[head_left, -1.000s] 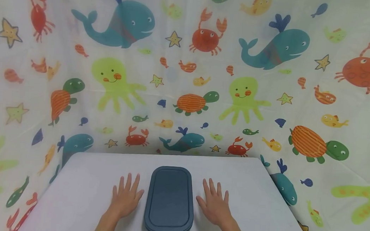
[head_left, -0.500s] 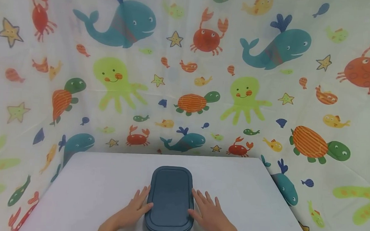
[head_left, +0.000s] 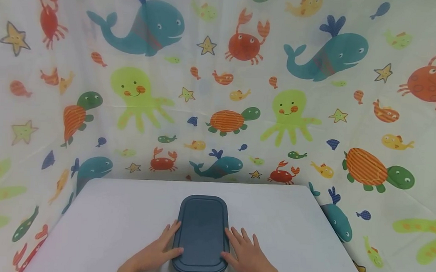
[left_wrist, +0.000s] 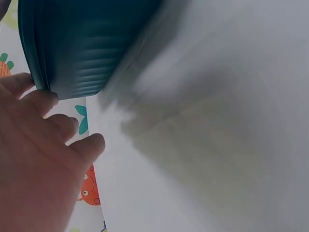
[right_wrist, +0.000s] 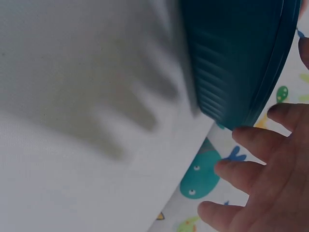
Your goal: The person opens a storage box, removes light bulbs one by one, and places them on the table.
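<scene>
A dark blue, rounded rectangular lidded box point(head_left: 202, 235) rests on the white table in the head view, its lid on. My left hand point(head_left: 155, 252) lies along its left side, with the thumb over the lid's edge and the fingertips at the rim. On the other side, my right hand point(head_left: 249, 256) touches the rim the same way. Ribbed box walls point(left_wrist: 94, 65) show under the lid in the left wrist view, where some fingers reach the rim and others stand apart from it. In the right wrist view, the fingers point(right_wrist: 260, 142) extend loosely by the lid's corner.
The white table point(head_left: 284, 223) extends to both sides of the box and behind it. A white curtain point(head_left: 204, 122) printed with sea animals hangs past the table's far edge and both sides.
Both hands have moved inward from flat on the table to the box's sides, and their thumbs now lie over the lid's edges. The box has stayed in place.
</scene>
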Demonstrator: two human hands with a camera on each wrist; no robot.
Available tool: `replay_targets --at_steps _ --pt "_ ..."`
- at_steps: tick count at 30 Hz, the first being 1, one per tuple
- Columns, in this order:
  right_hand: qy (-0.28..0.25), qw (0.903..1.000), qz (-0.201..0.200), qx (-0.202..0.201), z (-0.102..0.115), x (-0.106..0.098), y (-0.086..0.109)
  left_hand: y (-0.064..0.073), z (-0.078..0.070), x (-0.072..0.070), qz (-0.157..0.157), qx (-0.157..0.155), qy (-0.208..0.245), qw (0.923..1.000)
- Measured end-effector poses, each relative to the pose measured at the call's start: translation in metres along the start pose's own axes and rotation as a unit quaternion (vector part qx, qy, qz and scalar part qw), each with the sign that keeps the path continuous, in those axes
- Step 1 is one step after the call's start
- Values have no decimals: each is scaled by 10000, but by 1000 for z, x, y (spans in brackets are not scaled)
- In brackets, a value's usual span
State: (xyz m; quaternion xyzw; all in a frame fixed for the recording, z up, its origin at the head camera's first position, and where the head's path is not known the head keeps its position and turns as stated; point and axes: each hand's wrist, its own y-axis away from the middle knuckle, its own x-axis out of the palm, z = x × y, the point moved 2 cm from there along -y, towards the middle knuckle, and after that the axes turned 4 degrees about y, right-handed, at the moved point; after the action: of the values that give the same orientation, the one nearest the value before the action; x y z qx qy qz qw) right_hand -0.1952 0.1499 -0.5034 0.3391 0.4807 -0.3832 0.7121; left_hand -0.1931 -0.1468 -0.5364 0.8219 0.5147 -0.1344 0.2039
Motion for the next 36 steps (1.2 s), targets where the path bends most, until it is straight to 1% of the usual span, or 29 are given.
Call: replay_targets --at_steps 5,10,15,20,24,32,36 --pt "113 9999 45 5 -1 2 2 2 -1 0 83 -56 10 9999" --pt "-41 10000 28 -83 -1 3 2 5 1 0 385 -34 253 9989" --pt "-78 9998 36 -164 -3 7 2 6 7 3 725 100 518 9960" --pt "-128 9996 87 -232 -6 10 1 4 13 6 863 290 630 9939" --pt "-108 9993 150 -312 -6 12 1 3 14 9 810 376 644 9939" --pt "-179 9991 205 -318 -4 17 1 3 17 12 472 217 480 9975" --pt "-229 9989 193 -351 -4 17 0 3 18 11 456 298 425 9976"
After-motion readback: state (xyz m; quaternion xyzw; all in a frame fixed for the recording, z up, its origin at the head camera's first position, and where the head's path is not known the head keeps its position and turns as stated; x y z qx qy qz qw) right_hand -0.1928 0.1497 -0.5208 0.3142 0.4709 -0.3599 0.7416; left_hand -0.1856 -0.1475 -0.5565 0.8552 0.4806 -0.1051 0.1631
